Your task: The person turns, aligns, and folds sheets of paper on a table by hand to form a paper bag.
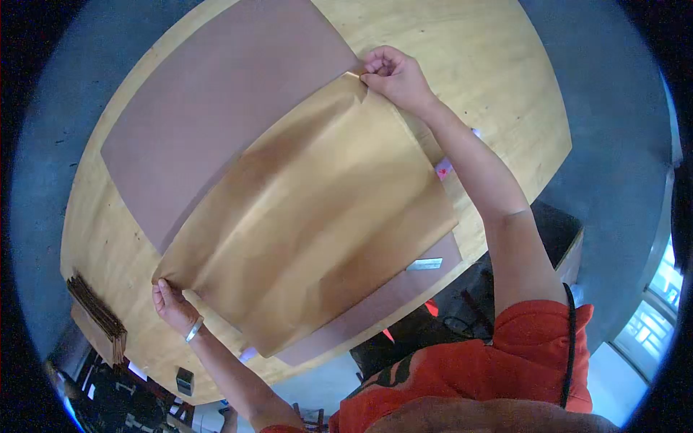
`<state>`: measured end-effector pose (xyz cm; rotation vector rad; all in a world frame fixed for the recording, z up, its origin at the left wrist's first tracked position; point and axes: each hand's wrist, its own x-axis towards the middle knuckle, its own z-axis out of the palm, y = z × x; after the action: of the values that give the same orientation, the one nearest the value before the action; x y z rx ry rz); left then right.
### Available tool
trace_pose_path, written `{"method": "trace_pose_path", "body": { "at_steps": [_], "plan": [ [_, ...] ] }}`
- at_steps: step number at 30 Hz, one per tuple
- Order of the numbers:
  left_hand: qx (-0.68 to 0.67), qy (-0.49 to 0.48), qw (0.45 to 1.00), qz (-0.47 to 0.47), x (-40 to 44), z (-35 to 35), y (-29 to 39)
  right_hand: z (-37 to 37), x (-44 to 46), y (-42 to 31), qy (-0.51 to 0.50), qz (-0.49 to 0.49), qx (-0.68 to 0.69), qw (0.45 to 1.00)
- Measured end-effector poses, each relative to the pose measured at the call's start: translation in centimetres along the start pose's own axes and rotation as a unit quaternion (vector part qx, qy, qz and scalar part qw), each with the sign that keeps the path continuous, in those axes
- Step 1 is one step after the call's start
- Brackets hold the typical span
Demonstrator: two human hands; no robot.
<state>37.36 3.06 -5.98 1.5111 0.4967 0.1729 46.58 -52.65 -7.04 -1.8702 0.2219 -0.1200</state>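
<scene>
Brown sheet (317, 202) is on the table (498, 86), lying over the mauve surface and held by its two far corners. Left hand (173, 307): thumb and fingers pinching the left corner. Right hand (397, 79): thumb and forefinger pinching the right corner, other fingers curled. Middle of the sheet is rippled, not flat.

Step in hand, my read: spreading or lining up the sheet. Next move calls for even tension at both corners, or the far edge skews and the ripples set as creases.

Count: 1 sheet, 2 hands, 1 bracelet (193, 329) on the left wrist, 1 metal strip (424, 264) just beside the near edge, 1 folded brown stack (97, 314) at the table's left (can't count layers), 1 small dark box (185, 380). Mauve shows in 2 areas, far (224, 108) and near; can't tell if they join underneath.
</scene>
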Motion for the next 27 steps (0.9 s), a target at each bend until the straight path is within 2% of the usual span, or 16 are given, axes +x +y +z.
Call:
{"method": "trace_pose_path", "body": {
  "at_steps": [3,5,9,10,11,12,14,17,19,20,21,23,24,25,27],
  "plan": [
    [-0.005,0.019,1.0,-0.007,-0.6,1.3,0.9,0.0,0.1,-0.5,-0.011,0.0,-0.022,1.0],
    [-0.003,0.016,1.0,0.001,-0.9,1.3,1.2,0.0,-0.1,-1.4,-0.034,-0.041,-0.115,0.992],
    [-0.015,0.03,0.999,0.019,-1.7,1.4,2.0,-0.2,0.4,-1.8,-0.085,-0.046,-0.179,0.979],
    [-0.014,0.031,0.999,0.021,-2.0,0.7,1.9,-0.2,0.4,-2.4,-0.083,-0.097,-0.252,0.959],
    [0.033,0.054,0.997,0.04,-2.1,-0.1,1.5,-0.2,0.4,-2.6,-0.08,-0.146,-0.323,0.932],
    [0.08,0.076,0.992,0.058,-2.4,-0.8,1.4,-0.1,0.5,-2.6,-0.08,-0.147,-0.322,0.932],
    [0.084,0.063,0.993,0.063,-4.2,-0.1,2.6,0.0,0.4,-2.2,-0.07,-0.19,-0.358,0.912],
    [0.137,0.058,0.987,0.057,-6.2,-1.8,3.3,-0.2,0.2,-1.6,-0.061,-0.19,-0.366,0.909],
    [0.288,0.042,0.949,0.118,-8.5,-1.4,4.2,0.1,0.1,-1.8,-0.051,-0.212,-0.376,0.9],
    [0.227,0.025,0.966,0.123,-9.6,-0.7,4.4,0.3,0.0,-1.8,-0.038,-0.232,-0.386,0.892],
    [0.227,0.028,0.966,0.122,-10.6,-0.3,4.5,0.3,0.0,-1.8,-0.041,-0.234,-0.385,0.892],
    [0.185,-0.06,0.97,0.145,-12.0,-0.3,4.8,0.6,-0.2,-1.8,-0.02,-0.236,-0.373,0.897],
    [0.153,-0.067,0.981,0.103,-12.6,-1.3,4.4,0.7,-0.2,-1.8,-0.023,-0.237,-0.372,0.897],
    [0.153,-0.063,0.981,0.102,-12.9,-1.9,3.9,0.8,-0.3,-1.9,-0.018,-0.222,-0.379,0.898],
    [0.13,-0.147,0.974,0.116,-13.4,-2.8,3.3,0.9,-0.3,-1.9,-0.017,-0.208,-0.385,0.899]
  ]
}}
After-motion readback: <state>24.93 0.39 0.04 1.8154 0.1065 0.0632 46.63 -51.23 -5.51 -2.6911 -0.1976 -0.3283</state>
